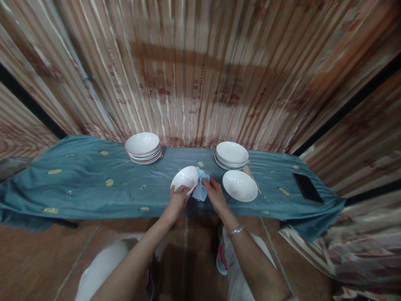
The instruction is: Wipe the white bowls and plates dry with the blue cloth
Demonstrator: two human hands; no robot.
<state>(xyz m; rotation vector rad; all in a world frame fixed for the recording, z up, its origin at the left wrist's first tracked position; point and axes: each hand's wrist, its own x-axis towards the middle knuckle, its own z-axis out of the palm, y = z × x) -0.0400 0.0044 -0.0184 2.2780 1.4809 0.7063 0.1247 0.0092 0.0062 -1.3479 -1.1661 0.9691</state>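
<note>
Characters [196, 93] on the curtain [188, 67] are too blurred to read.

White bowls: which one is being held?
The bowl in the left hand, against the blue cloth; no hand touches the lone bowl, red-rimmed stack or dark-rimmed stack.

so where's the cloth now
Mid head view, the cloth is in the right hand, at the right rim of the bowl in the left hand.

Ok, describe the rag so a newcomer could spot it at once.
Find the teal tablecloth. Near its front middle, the right hand holds the rag against a bowl. It is crumpled and pale blue, unlike the white dishes nearby.
</note>
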